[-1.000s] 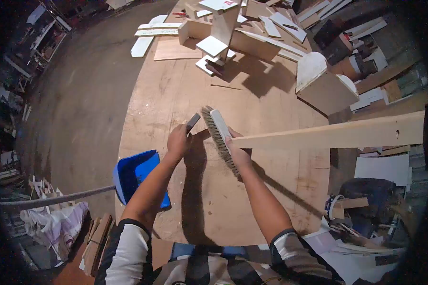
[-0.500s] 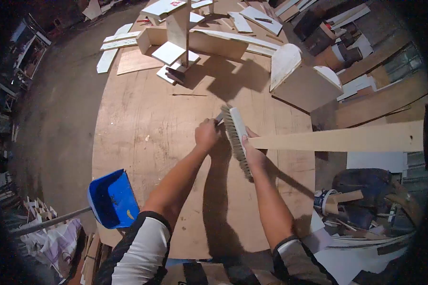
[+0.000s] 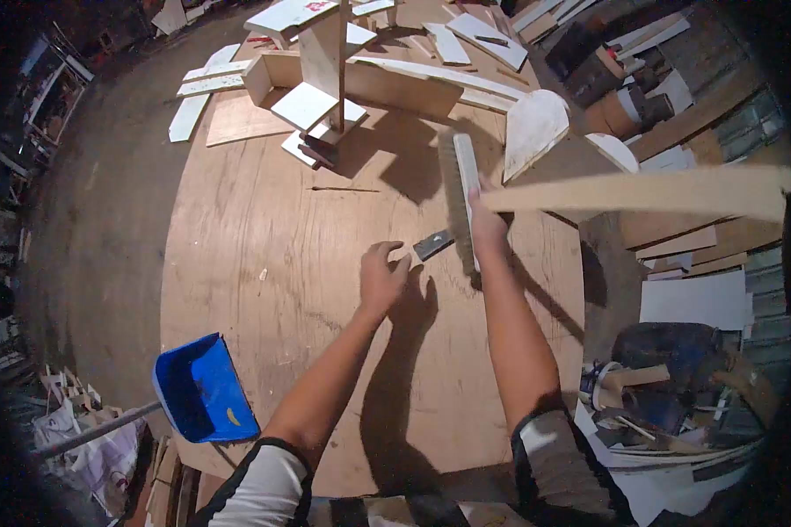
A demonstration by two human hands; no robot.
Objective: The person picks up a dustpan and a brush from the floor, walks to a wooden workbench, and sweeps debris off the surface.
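Note:
My right hand [image 3: 490,230] grips a broom near its head, where pale bristles [image 3: 453,193] hang from a white back [image 3: 467,176]. From there its flat wooden handle [image 3: 642,191] runs off to the right, slightly blurred. A small dark rectangular block [image 3: 432,245] lies on the plywood table [image 3: 264,351], just left of the bristles. My left hand [image 3: 383,277] is over the table beside the block, fingers apart and holding nothing. To the lower left, a blue dustpan [image 3: 204,386] with a long handle contains a few scraps.
At the table's far end stands a wooden assembly with white boards [image 3: 308,105]. A rounded white-faced panel piece [image 3: 536,132] stands at the far right. A thin stick [image 3: 344,189] lies mid-table. Offcuts and a bucket [image 3: 602,386] fill the floor on the right.
My left hand has let go of the dark block, which now lies on the table, and its fingers have opened. The broom in my right hand has moved forward and to the right.

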